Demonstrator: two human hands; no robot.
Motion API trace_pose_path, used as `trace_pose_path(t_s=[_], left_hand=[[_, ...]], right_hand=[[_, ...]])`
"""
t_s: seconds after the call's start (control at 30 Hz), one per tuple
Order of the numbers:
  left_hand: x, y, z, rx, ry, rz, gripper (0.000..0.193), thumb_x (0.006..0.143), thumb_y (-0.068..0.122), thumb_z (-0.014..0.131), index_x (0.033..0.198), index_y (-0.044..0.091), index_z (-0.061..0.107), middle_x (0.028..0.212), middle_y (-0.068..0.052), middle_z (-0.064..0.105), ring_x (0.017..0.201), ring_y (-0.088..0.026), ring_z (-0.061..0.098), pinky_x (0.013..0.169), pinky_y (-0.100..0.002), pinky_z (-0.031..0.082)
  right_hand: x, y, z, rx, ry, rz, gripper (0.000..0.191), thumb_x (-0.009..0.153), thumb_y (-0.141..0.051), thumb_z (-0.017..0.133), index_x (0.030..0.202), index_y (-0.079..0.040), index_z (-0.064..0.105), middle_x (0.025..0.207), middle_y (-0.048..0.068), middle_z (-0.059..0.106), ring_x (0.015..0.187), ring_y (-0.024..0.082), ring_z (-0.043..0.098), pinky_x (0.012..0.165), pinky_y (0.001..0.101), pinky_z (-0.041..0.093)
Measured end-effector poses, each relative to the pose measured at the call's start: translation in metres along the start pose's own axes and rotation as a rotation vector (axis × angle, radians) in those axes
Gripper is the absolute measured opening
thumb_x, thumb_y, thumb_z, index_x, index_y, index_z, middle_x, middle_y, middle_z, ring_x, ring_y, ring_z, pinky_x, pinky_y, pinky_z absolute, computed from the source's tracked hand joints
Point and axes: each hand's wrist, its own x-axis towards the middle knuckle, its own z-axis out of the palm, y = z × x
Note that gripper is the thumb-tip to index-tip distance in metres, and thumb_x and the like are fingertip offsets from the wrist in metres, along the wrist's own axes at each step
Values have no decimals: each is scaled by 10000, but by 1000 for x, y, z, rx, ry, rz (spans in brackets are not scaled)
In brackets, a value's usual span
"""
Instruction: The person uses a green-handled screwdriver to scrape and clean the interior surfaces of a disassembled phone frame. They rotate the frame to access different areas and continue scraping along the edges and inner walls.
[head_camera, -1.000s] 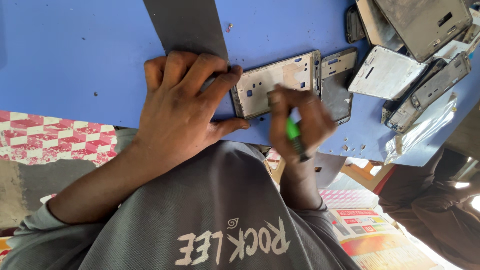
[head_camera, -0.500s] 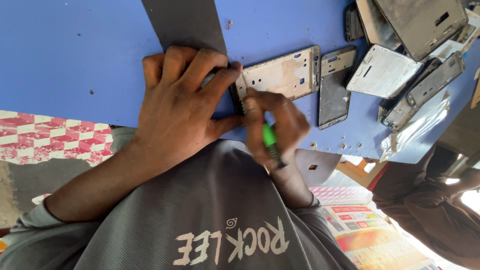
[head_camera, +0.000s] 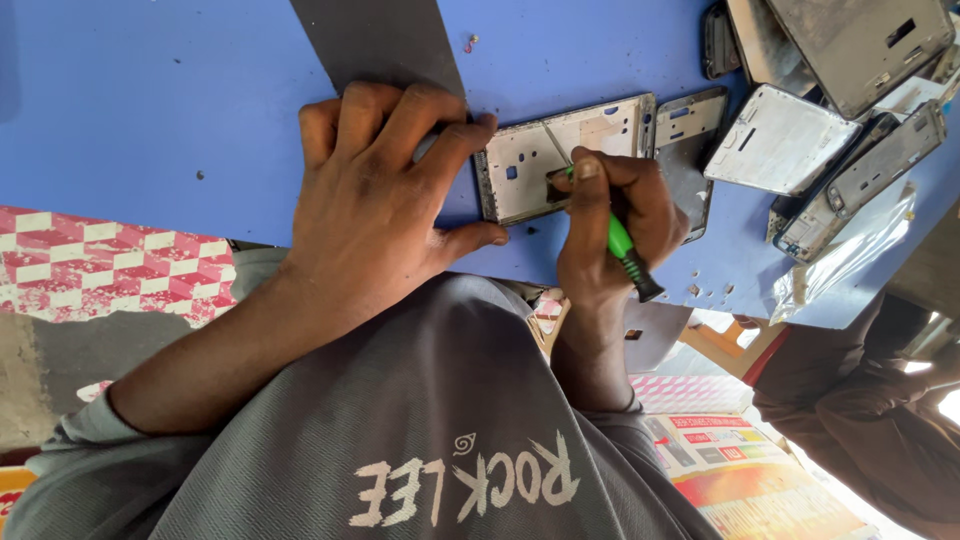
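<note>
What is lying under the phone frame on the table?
The phone frame lies on the blue table. A grey mat ends beside it. The hand hides the frame's left end.
</note>
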Motion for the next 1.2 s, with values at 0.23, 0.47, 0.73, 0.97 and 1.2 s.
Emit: trace_pose_path(t_s=[0.23,0.47,0.73,0.97,1.2], left_hand=[[3,2,-2,-36,17,-14,764,681,480,963,1296,111,702,1275,0,559,1187,-258,477,980,-464,328],[6,3,-2,-25,60,-10,759,663,483,988,1254,104,700,1224,-5,565,1151,-260,484,946,-457,335],[5,2,-4,-36,74,-8,885,561,451,994,1293,85,659,1215,-61,556,1109,-295,481,880,-471,350],[7,2,-7,-54,109,9,849,572,447,1010,1240,66,650,1210,-75,550,1105,-316,483,875,-482,363],[8,4,-6,-53,109,-6,828,591,444,1012,1233,64,654,1196,-68,548,1099,-309,483,870,-479,358]], right_hand=[[0,4,0,9,-158,-200,111,1059,-105,690,1027,-3,718,902,104,767,721,133,737,645,248,569],[1,4,-2,-29,-193,-294,88,1030,-59,667,1005,19,700,916,141,766,739,151,736,626,253,568],[3,5,-5,104,-243,-228,65,1041,9,655,1053,66,684,976,163,760,814,160,759,727,259,590],[6,8,-1,171,-275,-275,52,1033,30,655,1064,67,672,1022,162,754,838,190,773,749,273,622],[8,5,-1,38,-306,-372,47,1006,36,694,1045,47,671,1037,158,754,867,198,766,753,273,615]])
